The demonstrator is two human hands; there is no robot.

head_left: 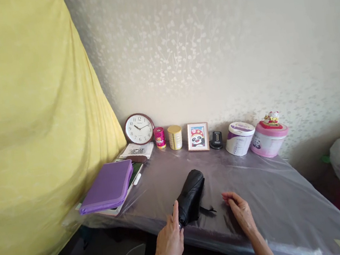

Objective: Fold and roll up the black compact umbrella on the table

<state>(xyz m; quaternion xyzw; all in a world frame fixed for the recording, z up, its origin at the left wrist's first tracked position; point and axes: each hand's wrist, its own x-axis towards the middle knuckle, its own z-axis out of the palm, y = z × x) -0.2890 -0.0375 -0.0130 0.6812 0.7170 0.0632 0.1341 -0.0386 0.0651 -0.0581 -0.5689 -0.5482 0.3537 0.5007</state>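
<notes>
A black folded umbrella lies slantwise over the front part of the table, its rounded end pointing away from me. My left hand is closed round its near end, with the index finger stretched along the side. A thin dark strap hangs loose from the umbrella's right side. To the right, apart from the umbrella, my right hand hovers over or rests on the tabletop. Its fingers are loosely bent with the thumb apart, and nothing shows in them.
Plastic film covers the table. A purple zip folder lies on papers at left. Along the wall stand a clock, a pink can, a yellow can, a panda picture frame and two tubs. A yellow curtain hangs left.
</notes>
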